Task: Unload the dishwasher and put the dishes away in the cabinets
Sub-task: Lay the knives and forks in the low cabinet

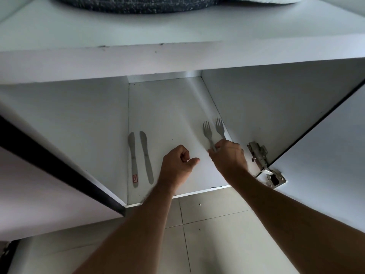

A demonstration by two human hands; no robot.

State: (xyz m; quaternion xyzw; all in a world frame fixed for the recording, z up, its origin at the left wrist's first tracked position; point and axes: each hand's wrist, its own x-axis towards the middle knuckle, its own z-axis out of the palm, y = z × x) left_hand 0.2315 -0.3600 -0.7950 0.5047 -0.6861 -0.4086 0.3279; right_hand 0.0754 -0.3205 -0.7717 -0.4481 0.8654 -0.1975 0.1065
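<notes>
The right hand [228,155] is pinching two forks [214,131] by their handles; the left hand [177,165] is curling empty. Two knives [141,157] are lying in the cabinet [167,107].

Two bare forearms rise from the lower edge of the frame toward its middle — no sleeves, no watch, no bracelet showing anywhere along them. Fine hair is faintly visible on the left forearm [142,220]. The left hand [176,165] and right hand [229,157] are ungloved, with no rings in sight — nails short and plain where the left thumb shows
</notes>
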